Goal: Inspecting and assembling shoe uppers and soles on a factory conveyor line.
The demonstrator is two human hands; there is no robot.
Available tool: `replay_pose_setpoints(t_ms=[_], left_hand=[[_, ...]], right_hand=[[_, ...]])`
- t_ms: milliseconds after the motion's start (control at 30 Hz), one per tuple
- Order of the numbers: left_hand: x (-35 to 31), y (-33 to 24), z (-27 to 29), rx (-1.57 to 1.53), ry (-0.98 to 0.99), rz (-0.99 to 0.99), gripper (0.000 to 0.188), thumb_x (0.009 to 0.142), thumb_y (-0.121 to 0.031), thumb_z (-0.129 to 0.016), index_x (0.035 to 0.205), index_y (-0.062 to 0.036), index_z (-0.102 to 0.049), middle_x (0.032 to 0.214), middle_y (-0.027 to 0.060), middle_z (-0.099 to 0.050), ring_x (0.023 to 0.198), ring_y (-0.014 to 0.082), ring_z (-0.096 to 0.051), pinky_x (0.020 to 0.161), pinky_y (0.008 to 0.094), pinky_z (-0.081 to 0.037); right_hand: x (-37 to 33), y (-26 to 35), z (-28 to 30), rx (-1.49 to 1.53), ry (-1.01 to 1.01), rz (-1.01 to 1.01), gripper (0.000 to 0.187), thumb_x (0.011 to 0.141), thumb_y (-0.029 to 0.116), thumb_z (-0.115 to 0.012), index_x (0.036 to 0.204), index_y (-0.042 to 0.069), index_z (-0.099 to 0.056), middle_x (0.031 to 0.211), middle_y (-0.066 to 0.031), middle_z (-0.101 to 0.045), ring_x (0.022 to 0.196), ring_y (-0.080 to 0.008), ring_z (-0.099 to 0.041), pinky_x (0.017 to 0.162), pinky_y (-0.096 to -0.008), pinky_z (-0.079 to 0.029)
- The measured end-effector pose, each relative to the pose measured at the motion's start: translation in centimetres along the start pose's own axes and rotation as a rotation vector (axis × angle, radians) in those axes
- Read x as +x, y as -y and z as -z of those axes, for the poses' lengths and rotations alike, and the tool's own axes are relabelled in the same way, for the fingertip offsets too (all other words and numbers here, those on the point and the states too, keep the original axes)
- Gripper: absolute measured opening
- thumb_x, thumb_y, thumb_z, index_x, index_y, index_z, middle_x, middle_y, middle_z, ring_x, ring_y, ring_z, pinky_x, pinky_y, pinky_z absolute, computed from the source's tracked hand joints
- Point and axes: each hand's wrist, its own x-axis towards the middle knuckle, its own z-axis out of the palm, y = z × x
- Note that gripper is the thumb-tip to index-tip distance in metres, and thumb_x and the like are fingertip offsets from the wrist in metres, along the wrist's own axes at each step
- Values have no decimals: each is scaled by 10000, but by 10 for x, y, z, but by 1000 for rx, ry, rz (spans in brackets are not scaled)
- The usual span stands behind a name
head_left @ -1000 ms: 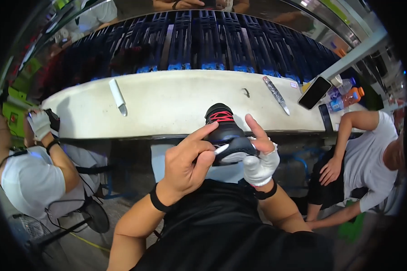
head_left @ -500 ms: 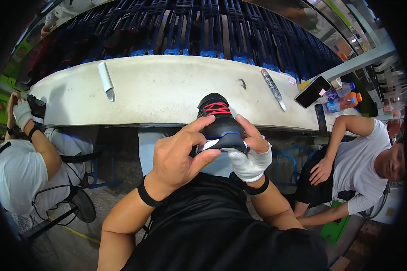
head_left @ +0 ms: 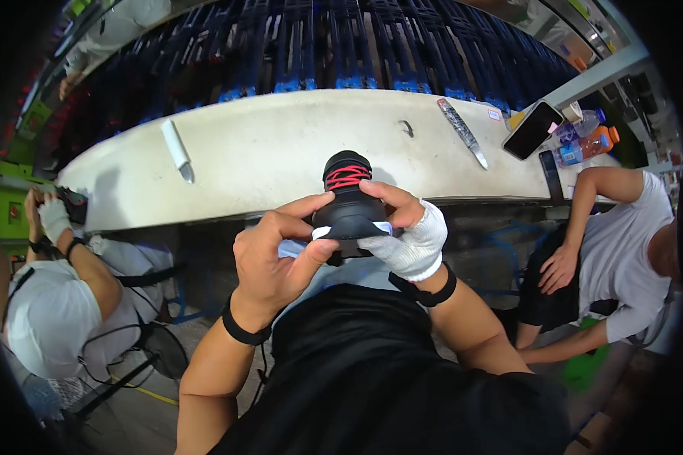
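Note:
Between my hands is a black shoe (head_left: 349,206) with red laces, held at the near edge of the table. Its toe is toward me, with a white and black strip at the front of the sole. My bare left hand (head_left: 273,246) grips the left side of the toe, thumb low at the sole and fingers along the upper. My right hand (head_left: 411,239), in a white glove that leaves some fingertips bare, closes on the right side. One of its fingers reaches up close to the laces. Black bands circle both wrists.
On the pale table (head_left: 250,152) lie a white-handled blade (head_left: 177,150), a small dark scrap (head_left: 407,129) and a knife with a patterned handle (head_left: 463,133). A phone (head_left: 533,130) and bottles (head_left: 588,144) stand right. Blue-black racks (head_left: 349,45) run behind. Co-workers sit on both sides.
The view has shifted a little. My right hand has moved up the shoe's side, its finger now nearer the laces. The toe is tipped so its front strip shows differently.

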Motion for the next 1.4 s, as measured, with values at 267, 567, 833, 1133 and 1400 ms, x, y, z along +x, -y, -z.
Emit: replay_pose_setpoints(t_ms=[267,567,833,1133,1400], left_hand=[[54,-36,28,546,407,-9,939,703,-521,-967,1454,-56,-649,1201,128,-772,1078,356,-758,883,436,-630],[31,0,51,479,352,66,786,677,-500,-993,1254,-16,-768,1235,206,-794,1080,350,-803,911,409,-658],[17,-17,32,616,262,-51,673,693,-360,-1016,1235,-32,-789,1265,185,-793,980,322,-823,817,376,-676],[5,-6,-34,181,105,-181,630,705,-7,-945,1291,-8,-715,1258,187,-725,1102,368,-749,889,413,-643],[-9,12,-61,227,-26,-348,476,635,-51,-962,1027,-22,-692,980,133,-706,975,346,-753,772,405,-636]], right_hand=[[11,2,-27,-172,109,112,390,775,249,-976,893,95,-638,1393,-182,-737,997,-372,-790,806,-416,-636],[-12,-21,-6,-483,172,-80,398,736,337,-987,878,86,-712,1385,-161,-743,959,-350,-756,800,-421,-600],[-13,-9,-10,-558,165,-295,345,761,318,-916,881,103,-675,1158,-62,-778,813,-304,-745,695,-420,-596],[1,51,32,-258,135,6,933,695,415,-1054,1419,53,-590,1519,-256,-626,1360,-424,-656,1139,-491,-524],[-2,44,43,-281,78,-72,778,676,342,-1064,1278,26,-687,1272,-200,-768,1226,-369,-748,1071,-447,-585]])
